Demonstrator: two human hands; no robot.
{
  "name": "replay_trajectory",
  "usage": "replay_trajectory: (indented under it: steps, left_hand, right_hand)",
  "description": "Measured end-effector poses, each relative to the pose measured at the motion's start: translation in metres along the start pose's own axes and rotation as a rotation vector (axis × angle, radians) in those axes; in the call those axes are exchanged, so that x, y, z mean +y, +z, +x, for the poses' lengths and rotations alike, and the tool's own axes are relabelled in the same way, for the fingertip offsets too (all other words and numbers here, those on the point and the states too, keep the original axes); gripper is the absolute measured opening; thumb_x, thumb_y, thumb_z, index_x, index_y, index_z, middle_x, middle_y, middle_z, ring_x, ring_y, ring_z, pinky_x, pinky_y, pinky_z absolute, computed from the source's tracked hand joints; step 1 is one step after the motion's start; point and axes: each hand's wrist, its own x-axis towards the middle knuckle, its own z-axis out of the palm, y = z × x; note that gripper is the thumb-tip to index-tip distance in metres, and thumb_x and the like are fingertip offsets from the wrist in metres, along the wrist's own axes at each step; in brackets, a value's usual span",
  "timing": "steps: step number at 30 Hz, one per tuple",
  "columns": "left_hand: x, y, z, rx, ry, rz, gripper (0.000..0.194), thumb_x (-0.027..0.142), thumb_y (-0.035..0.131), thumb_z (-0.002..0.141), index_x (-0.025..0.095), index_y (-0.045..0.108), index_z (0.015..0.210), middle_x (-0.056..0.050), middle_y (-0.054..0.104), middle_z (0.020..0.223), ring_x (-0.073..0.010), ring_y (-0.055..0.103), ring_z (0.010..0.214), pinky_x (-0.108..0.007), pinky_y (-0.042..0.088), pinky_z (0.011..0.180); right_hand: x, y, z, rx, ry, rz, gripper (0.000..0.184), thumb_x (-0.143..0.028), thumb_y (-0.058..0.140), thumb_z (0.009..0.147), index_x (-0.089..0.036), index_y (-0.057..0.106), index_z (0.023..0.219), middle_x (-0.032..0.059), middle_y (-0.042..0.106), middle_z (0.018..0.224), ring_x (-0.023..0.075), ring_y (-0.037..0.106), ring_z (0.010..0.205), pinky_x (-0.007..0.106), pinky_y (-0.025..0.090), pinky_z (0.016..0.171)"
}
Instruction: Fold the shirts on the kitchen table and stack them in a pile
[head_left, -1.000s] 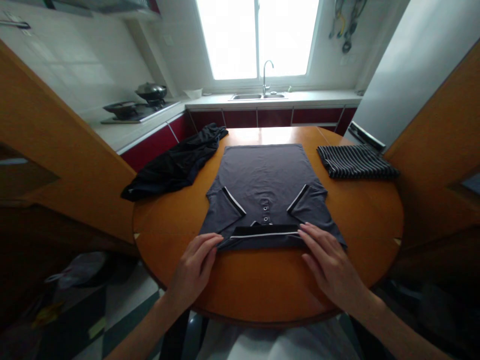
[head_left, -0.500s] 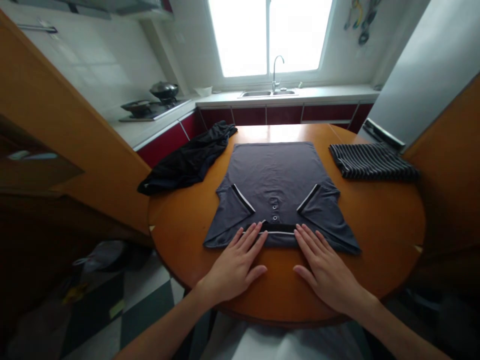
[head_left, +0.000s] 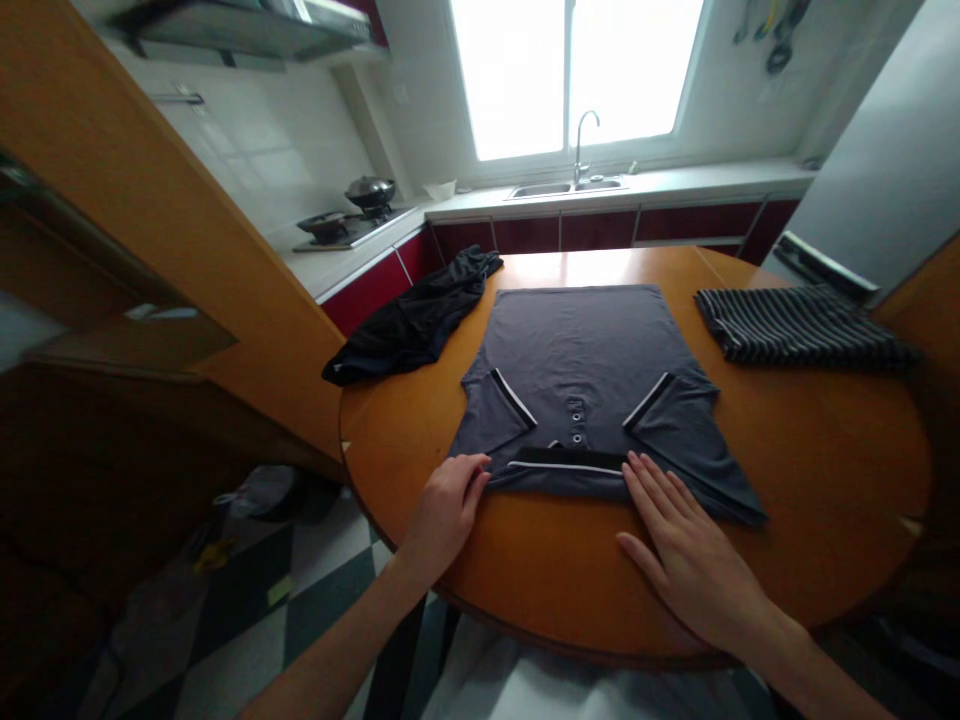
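A grey polo shirt [head_left: 577,345] lies flattened on the table, its collar edge toward me. Both dark-and-white-trimmed sleeves are turned inward over the front, either side of a short button placket. At the near left corner, my left hand [head_left: 446,505] has its fingers pinched together on the shirt's fabric. My right hand [head_left: 686,550] rests flat with fingers stretched out, fingertips on the right end of the black collar with its white stripe.
The round wooden table [head_left: 555,590] carries a crumpled black garment [head_left: 416,320] at its far left and a folded striped cloth [head_left: 802,325] at its far right. Beyond stand a counter with a sink [head_left: 544,190] and a stove with pans [head_left: 371,192].
My left hand has slid from the collar's middle to the shirt's left corner and closed its fingers there. My right hand stays flat by the collar. The view has swung left.
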Motion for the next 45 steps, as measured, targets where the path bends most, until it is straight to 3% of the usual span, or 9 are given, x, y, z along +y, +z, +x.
replay_trajectory:
  steps: [8,12,21,28,31,33,37,40,45]
  left_hand:
    - [-0.001,-0.013,0.013,-0.189,-0.054,0.022,0.006,0.026,0.064,0.089,0.02,0.064,0.091,-0.004,0.064,0.092,-0.0222,0.06,0.089,-0.036,0.048,0.082]
    - [0.003,-0.013,0.021,-0.242,-0.068,0.018,0.016,0.032,0.057,0.095,0.021,0.066,0.089,-0.004,0.066,0.094,-0.0226,0.061,0.093,-0.037,0.046,0.084]
    - [0.009,-0.012,0.032,-0.153,-0.061,-0.02,0.02,0.024,0.052,0.095,0.02,0.065,0.08,-0.003,0.065,0.086,-0.0193,0.062,0.083,-0.032,0.046,0.076]
    - [0.001,0.0,0.028,-0.121,-0.044,0.098,0.014,0.021,0.055,0.094,0.019,0.061,0.082,-0.005,0.063,0.085,-0.0224,0.06,0.083,-0.037,0.05,0.08]
    - [0.009,-0.001,0.025,-0.062,0.001,0.119,0.011,0.019,0.053,0.095,0.019,0.064,0.094,-0.007,0.065,0.094,-0.0239,0.062,0.09,-0.041,0.052,0.086]
    - [0.021,-0.003,0.024,-0.034,0.106,0.108,0.024,0.019,0.048,0.098,0.02,0.062,0.117,-0.01,0.065,0.116,-0.025,0.061,0.109,-0.044,0.049,0.099]
    - [0.046,0.002,0.024,-0.262,0.451,0.085,0.054,0.031,0.044,0.102,0.025,0.031,0.155,-0.009,0.037,0.159,-0.0246,0.03,0.148,-0.046,0.028,0.12]
    - [0.053,0.013,0.026,-0.396,0.541,0.125,0.073,0.045,0.049,0.1,0.023,0.015,0.16,-0.008,0.024,0.165,-0.024,0.014,0.153,-0.046,0.016,0.124]
    - [0.047,0.022,0.026,-0.445,0.528,0.143,0.078,0.05,0.05,0.099,0.022,0.012,0.161,-0.008,0.019,0.166,-0.0225,0.01,0.154,-0.043,0.01,0.125]
  right_hand:
    - [0.0,0.0,0.0,0.014,0.001,-0.001,0.075,-0.044,0.045,0.1,-0.018,0.01,0.161,0.0098,0.021,0.165,0.0272,0.022,0.151,0.05,0.031,0.12]
    - [-0.001,-0.001,0.0,0.007,0.006,-0.018,0.076,-0.045,0.046,0.1,-0.017,0.011,0.161,0.01,0.022,0.165,0.0268,0.023,0.151,0.049,0.032,0.12]
    - [-0.002,-0.002,0.0,0.007,0.017,0.004,0.073,-0.043,0.046,0.1,-0.018,0.015,0.161,0.0092,0.024,0.164,0.027,0.024,0.151,0.049,0.033,0.12]
    - [-0.001,0.0,0.0,0.014,0.016,-0.002,0.074,-0.042,0.046,0.099,-0.018,0.012,0.161,0.0094,0.023,0.164,0.0269,0.024,0.15,0.049,0.032,0.12]
    - [-0.001,0.001,-0.001,0.017,0.014,-0.009,0.074,-0.042,0.046,0.1,-0.018,0.011,0.161,0.0098,0.024,0.164,0.027,0.025,0.15,0.049,0.034,0.119]
    - [-0.002,0.001,-0.001,0.027,0.015,-0.017,0.075,-0.041,0.045,0.1,-0.018,0.009,0.161,0.0104,0.025,0.164,0.027,0.024,0.15,0.049,0.034,0.119]
    - [-0.006,-0.003,0.008,0.08,-0.012,-0.016,0.078,-0.04,0.046,0.099,-0.016,0.006,0.161,0.0123,0.023,0.164,0.0296,0.021,0.151,0.054,0.029,0.12]
    - [-0.009,-0.006,0.019,0.074,-0.1,0.01,0.076,-0.037,0.047,0.099,-0.017,0.007,0.161,0.0117,0.021,0.165,0.0296,0.019,0.152,0.054,0.027,0.121]
    - [-0.016,0.0,0.029,0.012,-0.208,0.057,0.075,-0.037,0.047,0.099,-0.018,0.009,0.161,0.0105,0.023,0.164,0.0267,0.021,0.151,0.05,0.029,0.121]
